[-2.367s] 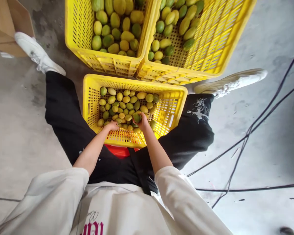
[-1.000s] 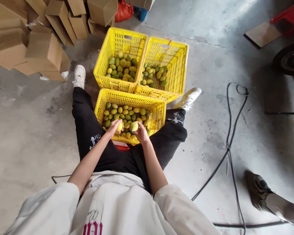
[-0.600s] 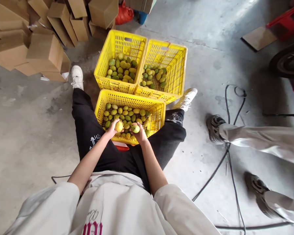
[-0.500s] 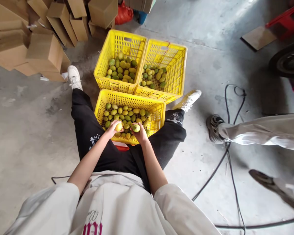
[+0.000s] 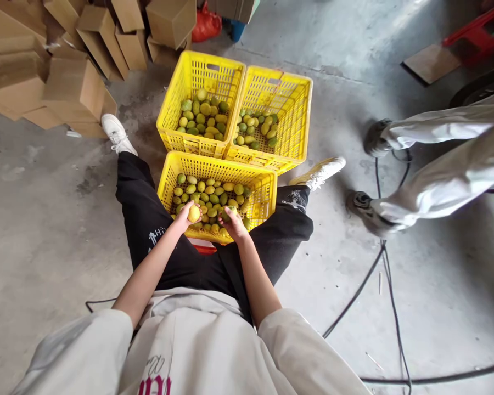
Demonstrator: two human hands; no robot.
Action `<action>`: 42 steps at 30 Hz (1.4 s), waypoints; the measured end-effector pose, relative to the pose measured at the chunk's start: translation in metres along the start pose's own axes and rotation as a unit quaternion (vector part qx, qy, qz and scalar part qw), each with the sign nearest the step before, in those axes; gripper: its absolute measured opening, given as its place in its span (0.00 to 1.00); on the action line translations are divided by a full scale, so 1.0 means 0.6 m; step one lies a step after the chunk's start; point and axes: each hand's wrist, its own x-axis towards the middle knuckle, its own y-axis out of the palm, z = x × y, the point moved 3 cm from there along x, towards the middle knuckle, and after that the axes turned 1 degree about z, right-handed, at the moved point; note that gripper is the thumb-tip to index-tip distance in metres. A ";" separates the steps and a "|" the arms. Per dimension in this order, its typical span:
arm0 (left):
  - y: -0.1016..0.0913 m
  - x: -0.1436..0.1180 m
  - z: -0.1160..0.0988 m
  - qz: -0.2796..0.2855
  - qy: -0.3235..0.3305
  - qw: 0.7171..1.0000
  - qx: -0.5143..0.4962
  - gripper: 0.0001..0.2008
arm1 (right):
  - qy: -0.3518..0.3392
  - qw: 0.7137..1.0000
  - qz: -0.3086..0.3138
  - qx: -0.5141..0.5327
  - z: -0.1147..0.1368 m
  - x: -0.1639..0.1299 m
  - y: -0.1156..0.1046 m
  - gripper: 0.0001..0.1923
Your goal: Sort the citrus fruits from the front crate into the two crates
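Note:
My left hand (image 5: 183,217) is closed around a yellow lemon (image 5: 193,213), whose upper side shows. In my right hand (image 5: 234,224) is a greener lemon (image 5: 226,214), partly covered by the fingers and thumb. Both hands are over the near part of a yellow plastic crate (image 5: 270,192) between my legs. Many green and yellow lemons (image 5: 219,191) lie loose in that crate.
Two more yellow crates, a left one (image 5: 163,104) and a right one (image 5: 307,109), stand side by side beyond, each holding lemons. Cardboard boxes (image 5: 69,88) fill the far left. A person's legs (image 5: 440,186) and black cables (image 5: 356,296) are on the right.
My left hand with the yellow lemon has shifted slightly left. My right hand has turned, so its lemon is more covered by the fingers. The other person has stepped farther away.

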 end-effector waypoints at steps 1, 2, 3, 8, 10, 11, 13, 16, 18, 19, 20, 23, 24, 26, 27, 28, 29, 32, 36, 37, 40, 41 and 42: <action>0.000 0.000 0.001 -0.002 0.002 1.000 0.001 0.21 | 0.005 1.000 -0.006 -0.008 -0.002 0.000 0.000 0.20; 0.000 0.000 0.003 -0.005 0.003 1.000 0.003 0.19 | 0.007 1.000 -0.013 -0.014 -0.003 0.001 0.000 0.18; 0.000 0.001 0.005 -0.007 0.005 1.000 0.004 0.17 | 0.005 1.000 -0.023 -0.017 -0.003 0.001 -0.001 0.17; 0.000 0.009 0.013 -0.033 0.002 0.999 -0.006 0.13 | -0.016 0.997 -0.071 0.004 -0.001 0.003 -0.004 0.11; -0.002 0.013 0.013 -0.057 0.000 0.998 -0.020 0.14 | -0.013 0.996 -0.090 0.016 0.002 0.004 -0.007 0.12; -0.003 0.015 0.013 -0.069 -0.002 0.997 -0.028 0.14 | -0.009 0.994 -0.103 0.022 0.003 0.004 -0.009 0.12; -0.006 0.018 0.012 -0.087 -0.013 0.995 -0.046 0.15 | 0.008 0.991 -0.129 0.031 0.006 0.004 -0.013 0.13; -0.007 0.020 0.011 -0.089 -0.036 0.993 -0.073 0.15 | 0.036 0.986 -0.159 0.047 0.011 0.004 -0.019 0.11; -0.007 0.020 0.010 -0.079 -0.050 0.992 -0.087 0.15 | 0.051 0.983 -0.166 0.060 0.014 0.003 -0.022 0.14; -0.007 0.020 0.010 -0.074 -0.056 0.991 -0.093 0.15 | 0.057 0.981 -0.170 0.068 0.015 0.003 -0.023 0.16; -0.007 0.020 0.010 -0.070 -0.061 0.991 -0.097 0.15 | 0.062 0.980 -0.173 0.075 0.016 0.002 -0.025 0.18; -0.012 0.020 0.009 -0.070 -0.077 0.989 -0.108 0.15 | 0.070 0.976 -0.186 0.091 0.017 0.003 -0.032 0.21; -0.014 0.021 0.009 -0.072 -0.082 0.988 -0.111 0.15 | 0.073 0.975 -0.189 0.094 0.016 0.003 -0.033 0.22; -0.020 0.023 0.008 -0.076 -0.091 0.986 -0.116 0.16 | 0.077 0.974 -0.192 0.093 0.015 0.005 -0.032 0.21; -0.023 0.024 0.008 -0.078 -0.093 0.986 -0.117 0.17 | 0.078 0.974 -0.192 0.090 0.014 0.005 -0.031 0.21; -0.025 0.025 0.008 -0.081 -0.096 0.985 -0.116 0.17 | 0.080 0.975 -0.190 0.087 0.013 0.005 -0.029 0.20; -0.026 0.026 0.008 -0.083 -0.097 0.985 -0.114 0.16 | 0.081 0.976 -0.186 0.082 0.012 0.005 -0.026 0.19; -0.026 0.029 0.012 -0.088 -0.102 0.985 -0.105 0.12 | 0.098 0.978 -0.174 0.067 0.008 0.003 -0.018 0.15; -0.022 0.033 0.020 -0.112 -0.101 0.983 -0.101 0.13 | 0.146 0.972 -0.176 0.048 0.000 0.004 -0.022 0.15; -0.022 0.033 0.021 -0.121 -0.099 0.982 -0.101 0.14 | 0.153 0.971 -0.177 0.046 -0.002 0.005 -0.025 0.15; -0.019 0.036 0.024 -0.128 -0.103 0.981 -0.099 0.14 | 0.147 0.972 -0.178 0.040 -0.006 0.013 -0.035 0.15; -0.018 0.036 0.024 -0.121 -0.107 0.982 -0.098 0.13 | 0.138 0.974 -0.175 0.038 -0.007 0.017 -0.038 0.15; -0.016 0.035 0.025 -0.112 -0.113 0.982 -0.098 0.11 | 0.120 0.978 -0.166 0.036 -0.007 0.020 -0.041 0.15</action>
